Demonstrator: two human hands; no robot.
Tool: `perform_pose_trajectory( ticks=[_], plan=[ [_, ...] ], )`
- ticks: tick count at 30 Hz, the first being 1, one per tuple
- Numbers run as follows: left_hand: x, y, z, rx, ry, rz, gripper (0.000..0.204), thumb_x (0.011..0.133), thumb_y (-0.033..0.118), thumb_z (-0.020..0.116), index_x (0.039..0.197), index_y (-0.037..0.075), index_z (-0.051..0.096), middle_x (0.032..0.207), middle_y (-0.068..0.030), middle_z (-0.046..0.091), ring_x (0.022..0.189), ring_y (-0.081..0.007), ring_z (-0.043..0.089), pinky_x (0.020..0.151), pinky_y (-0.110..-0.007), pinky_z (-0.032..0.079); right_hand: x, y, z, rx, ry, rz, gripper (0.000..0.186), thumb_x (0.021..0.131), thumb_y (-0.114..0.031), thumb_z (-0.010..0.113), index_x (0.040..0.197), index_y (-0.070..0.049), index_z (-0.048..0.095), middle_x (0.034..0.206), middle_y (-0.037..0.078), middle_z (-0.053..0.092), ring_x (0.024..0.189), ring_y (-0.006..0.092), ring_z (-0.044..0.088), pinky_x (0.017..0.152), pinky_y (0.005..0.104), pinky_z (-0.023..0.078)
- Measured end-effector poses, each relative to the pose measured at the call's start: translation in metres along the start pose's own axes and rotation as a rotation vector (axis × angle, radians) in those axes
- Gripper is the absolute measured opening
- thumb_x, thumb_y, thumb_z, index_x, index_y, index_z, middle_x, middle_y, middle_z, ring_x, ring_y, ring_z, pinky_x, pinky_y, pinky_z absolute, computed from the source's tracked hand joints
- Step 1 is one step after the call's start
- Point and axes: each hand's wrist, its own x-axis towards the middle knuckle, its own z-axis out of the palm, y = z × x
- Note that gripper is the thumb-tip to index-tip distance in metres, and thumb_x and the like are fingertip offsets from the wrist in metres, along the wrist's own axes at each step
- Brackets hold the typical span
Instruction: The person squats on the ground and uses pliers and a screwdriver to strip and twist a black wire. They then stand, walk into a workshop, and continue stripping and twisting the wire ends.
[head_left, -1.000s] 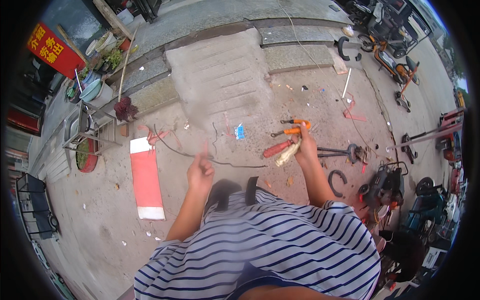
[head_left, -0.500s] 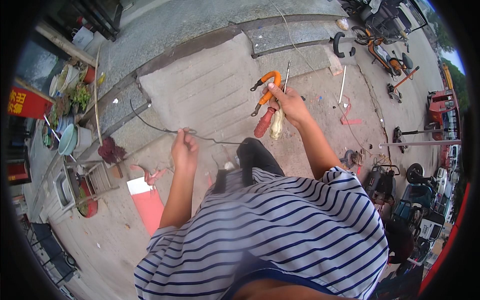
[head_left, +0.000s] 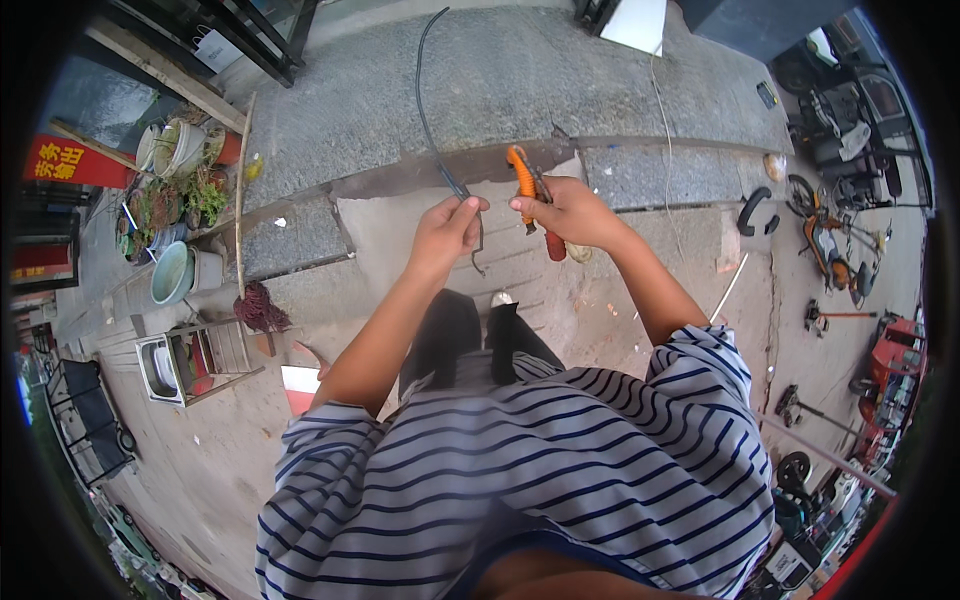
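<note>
My left hand (head_left: 447, 228) is closed, pinching a thin black cable (head_left: 424, 110). One end of the cable arcs up and away over the step; a short bent tail hangs below my fingers. My right hand (head_left: 578, 214) is closed around a bundle just to the right. In it are a short, thick orange cable (head_left: 524, 172), a red-handled tool (head_left: 555, 245) and a cream-coloured piece (head_left: 579, 253) partly hidden under the palm. A dark thin shaft sticks up beside the orange cable. The two hands are close together but apart.
A stone step (head_left: 400, 150) runs across ahead, with a concrete ramp (head_left: 380, 225) against it. Potted plants (head_left: 170, 205), a teal basin (head_left: 172, 273) and a metal sink (head_left: 160, 370) stand at left. A white stick (head_left: 730, 288) and an orange motorbike (head_left: 825, 250) are at right.
Both hands have come closer together, the left moving right and up with the black cable. The cable's far end now points up ahead instead of left. The view has shifted toward the step.
</note>
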Motion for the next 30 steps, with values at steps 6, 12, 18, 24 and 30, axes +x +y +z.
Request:
perform_pose_trajectory(
  ticks=[6,12,18,24,30],
  plan=[
    [0.118,0.113,-0.023,-0.061,0.056,0.042,0.026,0.097,0.026,0.052,0.096,0.001,0.058,0.061,0.0017,0.044,0.052,-0.0072,0.036,0.045,-0.022,0.027,0.139,-0.055,-0.083,0.148,-0.045,0.043,0.040,0.094,-0.037,0.054,0.087,0.002,0.060,0.055,0.003,0.049,0.052,0.0106,0.048,0.051,0.0268,0.039],
    [0.224,0.234,-0.049,0.017,-0.055,0.025,0.029,0.097,0.029,0.052,0.096,0.000,0.057,0.062,0.0017,0.045,0.054,-0.0071,0.038,0.048,-0.022,0.030,0.221,-0.092,-0.158,0.431,0.201,0.124,0.039,0.097,-0.034,0.050,0.084,0.001,0.061,0.054,0.001,0.049,0.053,0.0100,0.046,0.051,0.0264,0.038],
    [0.301,0.349,-0.056,0.039,-0.053,0.026,0.028,0.097,0.027,0.052,0.099,0.000,0.059,0.064,0.0024,0.046,0.055,-0.0064,0.040,0.049,-0.022,0.032,0.295,-0.154,-0.233,0.068,0.354,0.164,0.039,0.092,-0.038,0.057,0.085,0.001,0.059,0.056,0.006,0.054,0.053,0.0132,0.052,0.053,0.0294,0.042],
    [0.405,0.419,-0.055,-0.007,-0.081,0.000,0.028,0.097,0.027,0.053,0.100,-0.001,0.059,0.063,0.0017,0.046,0.055,-0.0068,0.039,0.047,-0.022,0.029,0.407,-0.184,-0.302,-0.139,0.185,0.009,0.036,0.091,-0.035,0.059,0.090,0.001,0.056,0.061,0.014,0.059,0.058,0.0273,0.060,0.056,0.0368,0.045],
    [0.484,0.511,-0.054,-0.134,-0.023,-0.052,0.022,0.096,0.023,0.053,0.095,0.001,0.058,0.065,-0.0002,0.048,0.056,-0.0076,0.040,0.046,-0.021,0.029,0.544,-0.226,-0.368,-0.458,0.003,-0.154,0.035,0.089,-0.035,0.058,0.100,-0.002,0.054,0.070,0.019,0.060,0.068,0.0371,0.060,0.061,0.0460,0.044]
  ],
)
